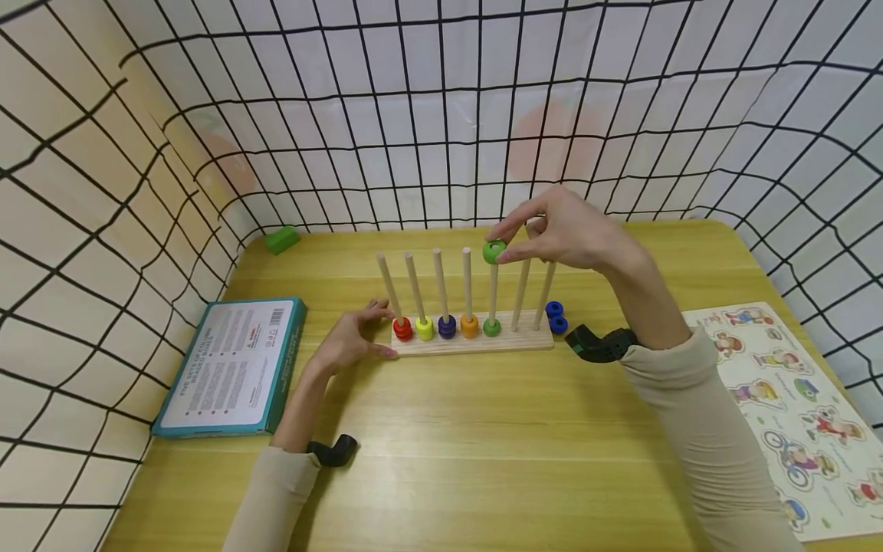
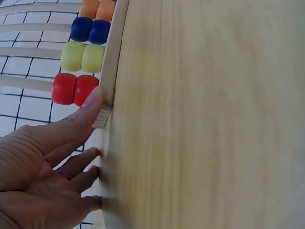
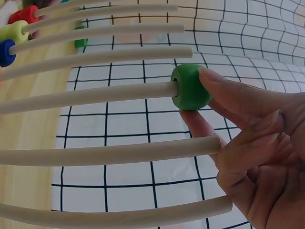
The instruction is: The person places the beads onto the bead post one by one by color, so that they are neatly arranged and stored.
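Note:
My right hand [image 1: 569, 230] pinches a green bead [image 3: 191, 87] between thumb and fingertips at the top of a wooden peg, whose tip meets the bead's hole. A second green bead [image 1: 492, 328] sits at the foot of that peg. My left hand [image 1: 348, 337] holds the left end of the wooden peg stand [image 1: 476, 346], thumb at the front corner and index finger behind. Its other fingers spread on the table. Pairs of red beads [image 2: 75, 89], yellow beads [image 2: 82, 57], dark blue beads [image 2: 90, 30] and orange beads [image 1: 470, 326] fill the pegs on the left.
Two bare pegs [image 1: 522, 295] rise at the stand's right end, beside two blue beads [image 1: 557, 317] on the table. A boxed set [image 1: 231, 364] lies at left, a green block [image 1: 281, 240] at the back left. An illustrated board [image 1: 793, 414] lies at right. Black-grid cloth [image 1: 428, 115] surrounds the table.

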`<control>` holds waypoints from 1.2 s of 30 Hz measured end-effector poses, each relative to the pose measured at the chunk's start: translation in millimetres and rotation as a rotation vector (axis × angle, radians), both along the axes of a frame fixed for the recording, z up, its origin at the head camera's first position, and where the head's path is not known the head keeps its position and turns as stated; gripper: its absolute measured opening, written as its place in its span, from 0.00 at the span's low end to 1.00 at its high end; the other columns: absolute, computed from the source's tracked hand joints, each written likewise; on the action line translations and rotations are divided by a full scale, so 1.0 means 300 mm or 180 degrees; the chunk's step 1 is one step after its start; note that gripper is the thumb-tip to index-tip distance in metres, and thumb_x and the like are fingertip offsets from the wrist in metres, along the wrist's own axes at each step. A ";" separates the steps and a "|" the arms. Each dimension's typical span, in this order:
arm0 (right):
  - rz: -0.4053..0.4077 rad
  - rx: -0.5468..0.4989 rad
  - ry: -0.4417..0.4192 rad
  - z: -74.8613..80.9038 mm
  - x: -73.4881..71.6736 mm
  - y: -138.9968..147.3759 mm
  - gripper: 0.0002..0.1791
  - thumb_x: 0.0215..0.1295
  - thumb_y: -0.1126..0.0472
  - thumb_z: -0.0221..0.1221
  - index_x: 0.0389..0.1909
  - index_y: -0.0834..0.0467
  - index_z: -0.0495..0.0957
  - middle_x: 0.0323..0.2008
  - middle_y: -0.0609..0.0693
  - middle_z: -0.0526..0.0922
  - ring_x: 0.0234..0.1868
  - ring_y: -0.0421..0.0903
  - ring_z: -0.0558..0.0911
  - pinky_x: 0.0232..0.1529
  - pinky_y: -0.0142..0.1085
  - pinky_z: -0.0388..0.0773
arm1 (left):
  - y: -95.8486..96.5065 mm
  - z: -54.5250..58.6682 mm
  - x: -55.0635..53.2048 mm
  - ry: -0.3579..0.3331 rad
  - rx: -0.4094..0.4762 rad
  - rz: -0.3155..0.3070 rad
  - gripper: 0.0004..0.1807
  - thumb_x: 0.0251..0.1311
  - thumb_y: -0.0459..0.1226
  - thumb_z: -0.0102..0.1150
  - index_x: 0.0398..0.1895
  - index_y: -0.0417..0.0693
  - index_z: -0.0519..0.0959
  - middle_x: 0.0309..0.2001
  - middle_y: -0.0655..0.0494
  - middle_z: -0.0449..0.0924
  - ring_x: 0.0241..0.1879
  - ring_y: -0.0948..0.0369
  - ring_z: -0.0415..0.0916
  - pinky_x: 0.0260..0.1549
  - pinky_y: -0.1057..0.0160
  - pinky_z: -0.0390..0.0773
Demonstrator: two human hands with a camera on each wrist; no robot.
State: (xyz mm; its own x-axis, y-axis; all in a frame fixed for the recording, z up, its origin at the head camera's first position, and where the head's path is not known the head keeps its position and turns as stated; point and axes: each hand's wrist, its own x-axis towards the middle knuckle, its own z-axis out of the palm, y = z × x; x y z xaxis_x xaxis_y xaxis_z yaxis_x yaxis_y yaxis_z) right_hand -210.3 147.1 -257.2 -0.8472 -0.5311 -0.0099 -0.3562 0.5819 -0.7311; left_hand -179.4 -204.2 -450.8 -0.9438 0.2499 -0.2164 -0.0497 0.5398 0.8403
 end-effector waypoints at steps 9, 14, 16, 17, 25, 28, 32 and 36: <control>-0.0166 -0.0138 0.0125 -0.013 0.007 0.020 0.18 0.62 0.58 0.74 0.52 0.54 0.88 0.51 0.54 0.88 0.15 0.38 0.60 0.19 0.31 0.65 | 0.001 0.000 0.000 0.0036 -0.0016 -0.0022 0.39 0.49 0.28 0.79 0.68 0.40 0.77 0.83 0.50 0.55 0.85 0.49 0.39 0.83 0.40 0.38; -0.0570 -0.0743 0.0167 -0.043 0.026 0.094 0.21 0.63 0.56 0.73 0.57 0.51 0.86 0.50 0.43 0.89 0.16 0.39 0.64 0.19 0.32 0.67 | 0.002 -0.001 0.001 0.0039 -0.0029 -0.0036 0.39 0.49 0.28 0.79 0.68 0.40 0.76 0.83 0.51 0.55 0.85 0.50 0.39 0.83 0.42 0.38; -0.0676 -0.0947 0.0178 -0.058 0.031 0.133 0.21 0.64 0.57 0.72 0.59 0.50 0.85 0.50 0.40 0.88 0.16 0.40 0.64 0.18 0.34 0.64 | 0.001 -0.002 0.002 0.0049 -0.0037 -0.0039 0.39 0.49 0.29 0.79 0.68 0.41 0.76 0.83 0.51 0.55 0.85 0.50 0.39 0.83 0.42 0.38; -0.0735 -0.0986 0.0184 -0.066 0.034 0.154 0.21 0.65 0.56 0.71 0.59 0.49 0.85 0.51 0.39 0.87 0.16 0.41 0.65 0.18 0.35 0.63 | 0.000 -0.002 0.002 0.0059 -0.0034 -0.0046 0.39 0.49 0.29 0.79 0.68 0.41 0.76 0.83 0.51 0.55 0.85 0.50 0.39 0.83 0.42 0.38; -0.1061 -0.0487 -0.0216 -0.253 -0.013 0.322 0.26 0.72 0.49 0.65 0.67 0.51 0.78 0.64 0.49 0.81 0.17 0.40 0.66 0.23 0.34 0.69 | -0.004 0.001 0.004 0.0096 -0.0063 -0.0070 0.39 0.50 0.29 0.79 0.68 0.41 0.76 0.82 0.50 0.55 0.85 0.50 0.40 0.83 0.41 0.38; -0.0857 -0.0246 -0.0510 -0.369 -0.054 0.378 0.28 0.74 0.51 0.63 0.71 0.54 0.74 0.66 0.60 0.79 0.17 0.41 0.66 0.23 0.35 0.71 | -0.005 0.002 0.003 0.0107 -0.0085 -0.0079 0.39 0.50 0.29 0.79 0.69 0.41 0.76 0.82 0.51 0.55 0.85 0.50 0.40 0.83 0.41 0.38; -0.0477 -0.0080 -0.0900 -0.494 -0.091 0.410 0.28 0.74 0.55 0.62 0.72 0.56 0.72 0.67 0.65 0.77 0.20 0.47 0.71 0.24 0.38 0.73 | -0.006 0.002 0.006 0.0087 -0.0072 -0.0080 0.39 0.50 0.29 0.79 0.69 0.41 0.75 0.83 0.51 0.54 0.85 0.50 0.39 0.83 0.41 0.38; -0.0322 -0.0119 -0.1063 -0.563 -0.100 0.413 0.25 0.73 0.58 0.63 0.69 0.57 0.76 0.65 0.64 0.80 0.23 0.49 0.73 0.25 0.38 0.75 | -0.005 0.000 0.008 0.0082 -0.0059 -0.0075 0.39 0.49 0.29 0.79 0.69 0.41 0.75 0.83 0.51 0.55 0.85 0.50 0.39 0.83 0.41 0.38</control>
